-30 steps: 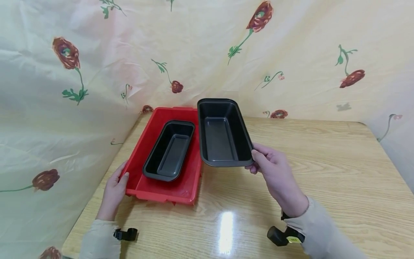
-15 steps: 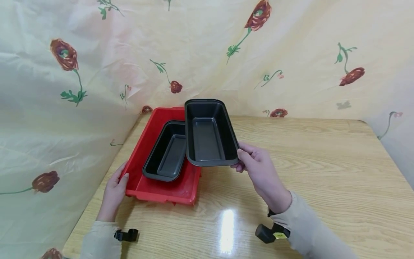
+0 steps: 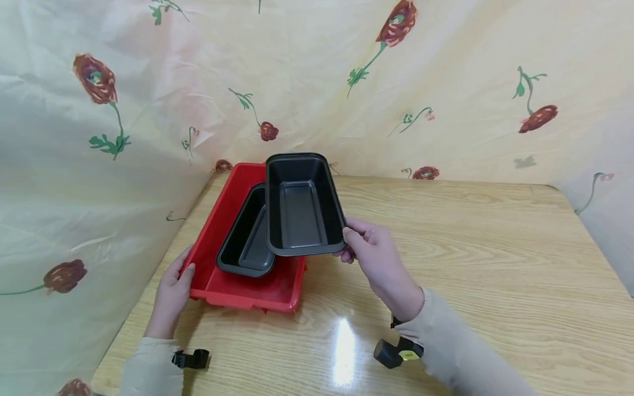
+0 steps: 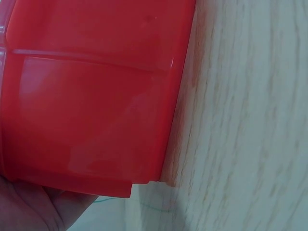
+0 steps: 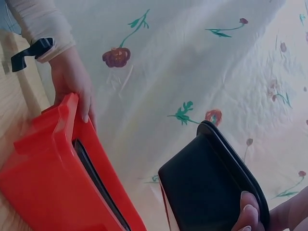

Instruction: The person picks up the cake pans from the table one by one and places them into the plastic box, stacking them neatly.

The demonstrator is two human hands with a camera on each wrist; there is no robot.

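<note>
My right hand (image 3: 378,264) pinches the near right corner of a dark loaf pan (image 3: 300,212), thumb on the rim and fingers beneath. That pan is raised over the right part of a red plastic tray (image 3: 208,242), overlapping a second dark loaf pan (image 3: 245,250) that lies inside the tray. In the right wrist view the held pan (image 5: 202,187) shows its outer wall, apart from the tray. My left hand (image 3: 170,294) grips the tray's left edge near its front corner. The left wrist view shows the tray's wall (image 4: 96,115) close up.
A light wood-grain table (image 3: 470,264) extends to the right of the tray. Behind it and along the left side hangs a pale cloth (image 3: 317,71) with printed flowers. A black wrist device (image 3: 398,352) sits at the right sleeve, with another (image 3: 190,359) at the left.
My right hand has carried the held loaf pan leftward from beside the tray to over it, so it now covers part of the other pan. The left hand keeps its grip.
</note>
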